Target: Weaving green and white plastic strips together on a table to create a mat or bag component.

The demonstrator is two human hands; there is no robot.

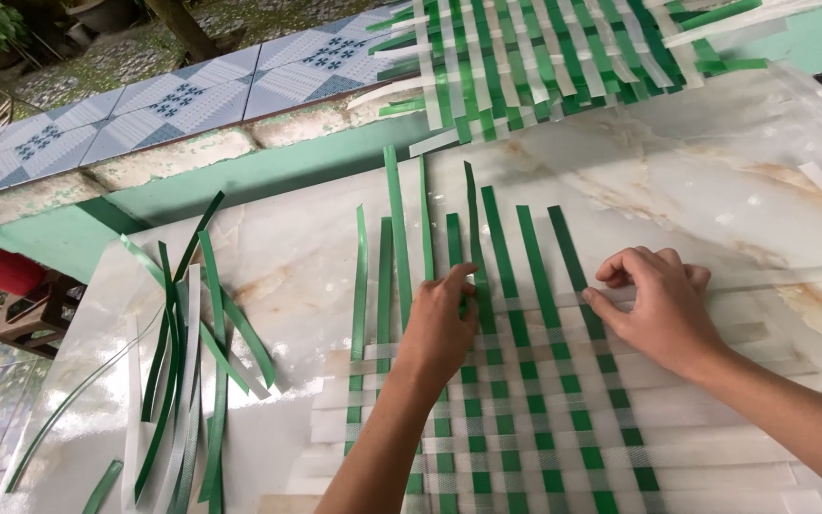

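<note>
view from above the counter (696,181), a pale marbled slab. a half-woven mat (525,419) of green and translucent white strips lies flat on it, under both hands. the left hand (440,328) rests on the weave, its grip pinching the upper part of one green upright (456,249). the right hand (654,309) curls its fingers, grip pressed together on a clear crosswise strip (773,276) at the weave's open edge. risk: the free green uprights can slide sideways or spring up if the hands ease off, so the crosswise strip may skip one and spoil the over-under order. spare strips (187,362) lie well apart at left; a finished mat (544,57) lies beyond.
</note>
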